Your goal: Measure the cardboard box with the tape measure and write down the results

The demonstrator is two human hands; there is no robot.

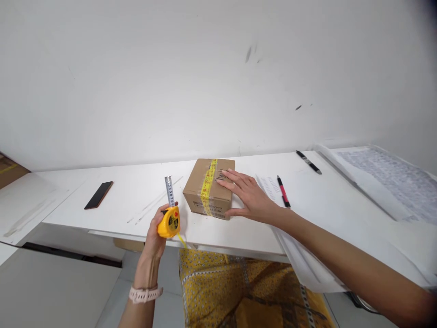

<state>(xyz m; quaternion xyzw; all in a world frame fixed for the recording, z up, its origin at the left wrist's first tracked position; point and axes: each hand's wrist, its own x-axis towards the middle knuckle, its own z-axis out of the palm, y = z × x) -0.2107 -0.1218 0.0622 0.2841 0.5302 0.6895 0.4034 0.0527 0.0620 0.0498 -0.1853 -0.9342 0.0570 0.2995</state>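
Observation:
A yellow tape measure (pixel 170 222) is in my left hand (pixel 156 230), whose fingers are wrapped round its case. A short length of metal blade with printed numbers sticks out away from me, and a yellow strap hangs from the case. Right of it, a small brown cardboard box (pixel 196 180) with yellow printed tape across its top sits on the white desk. My right hand (pixel 251 196) lies on the box's right side, fingers stretched and spread over the top, thumb near the lower front corner. The blade is apart from the box.
A dark phone-like slab (pixel 99 195) lies on the desk (pixel 136 182) at left. To the right are a red and black pen (pixel 283 191), a black pen (pixel 308 162) and large paper sheets (pixel 385 182) with writing. Another cardboard box (pixel 10 171) stands far left.

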